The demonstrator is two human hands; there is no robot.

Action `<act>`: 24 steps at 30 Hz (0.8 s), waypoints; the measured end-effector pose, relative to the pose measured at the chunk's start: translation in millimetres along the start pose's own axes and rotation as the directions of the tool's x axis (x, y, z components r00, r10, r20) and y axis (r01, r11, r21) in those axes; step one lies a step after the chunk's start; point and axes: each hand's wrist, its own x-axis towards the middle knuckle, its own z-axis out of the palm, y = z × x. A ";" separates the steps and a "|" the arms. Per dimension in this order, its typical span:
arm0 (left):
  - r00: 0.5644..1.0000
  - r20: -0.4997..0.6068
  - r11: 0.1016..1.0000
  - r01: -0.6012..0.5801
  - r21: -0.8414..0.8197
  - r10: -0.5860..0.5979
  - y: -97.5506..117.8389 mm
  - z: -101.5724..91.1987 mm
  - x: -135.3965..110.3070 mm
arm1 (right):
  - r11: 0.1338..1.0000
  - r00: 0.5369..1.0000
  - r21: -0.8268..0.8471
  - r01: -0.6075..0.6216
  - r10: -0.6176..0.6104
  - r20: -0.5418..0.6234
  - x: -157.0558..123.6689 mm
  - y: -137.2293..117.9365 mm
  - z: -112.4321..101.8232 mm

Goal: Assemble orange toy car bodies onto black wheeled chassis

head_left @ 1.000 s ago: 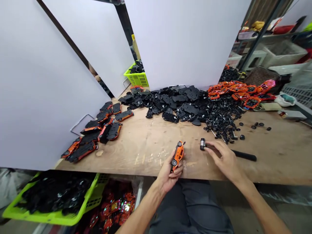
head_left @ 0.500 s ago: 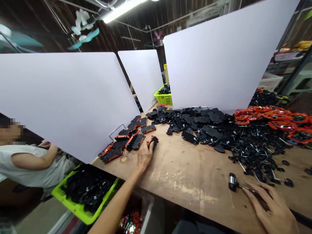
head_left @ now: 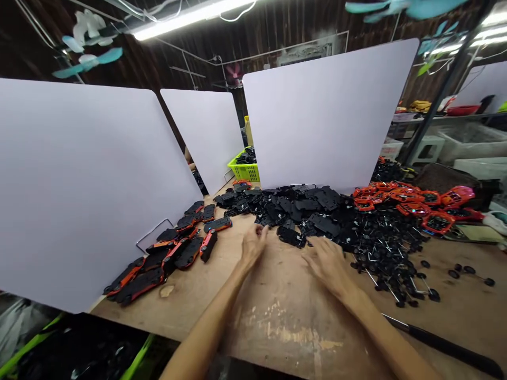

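My left hand (head_left: pixel 253 247) is over the middle of the wooden table, its fingers loosely bent and apart, with nothing visible in them. To its right, my right hand (head_left: pixel 327 264) reaches palm down to the near edge of a heap of black toy car bases (head_left: pixel 295 206), fingers spread. One black base (head_left: pixel 291 236) lies between the two hands. Beneath my right forearm lies a hammer, whose black handle (head_left: pixel 451 343) shows while its head is hidden. Left of my left hand, assembled orange toy cars (head_left: pixel 186 253) lie in a group, several with black undersides up.
Wheel axles (head_left: pixel 392 253) are piled at the right, with orange car shells (head_left: pixel 407 198) behind them. White partition boards (head_left: pixel 325 121) stand along the back and left. A green basket (head_left: pixel 245 171) of black parts sits behind, another green basket (head_left: pixel 138 359) below the table's left edge.
My left hand has let go of a toy car at the left group and moved right. My right hand has left the hammer and moved to the black bases. The view has turned right.
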 end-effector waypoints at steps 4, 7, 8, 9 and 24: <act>0.990 0.130 0.981 0.078 -0.179 -0.055 34.6 37.7 0.5 | 1.000 0.981 0.000 -0.012 0.012 0.195 51.4 -13.7 32.9; 0.975 0.215 0.929 0.126 -0.348 -0.052 45.0 28.1 -13.8 | 1.000 0.977 -0.003 -0.006 0.007 0.212 40.2 -10.6 24.4; 0.969 0.243 0.901 0.144 -0.409 -0.045 44.8 20.4 -23.5 | 1.000 0.981 0.018 -0.014 0.010 0.193 29.7 -4.8 14.4; 0.962 0.270 0.868 0.175 -0.464 -0.049 43.4 11.8 -35.9 | 0.998 0.987 0.042 -0.035 0.028 0.156 17.3 4.2 1.0; 0.745 0.533 0.255 0.650 -0.716 -0.402 85.6 32.1 -187.6 | 0.903 0.912 -0.146 -0.404 0.410 0.008 -25.5 83.2 -59.1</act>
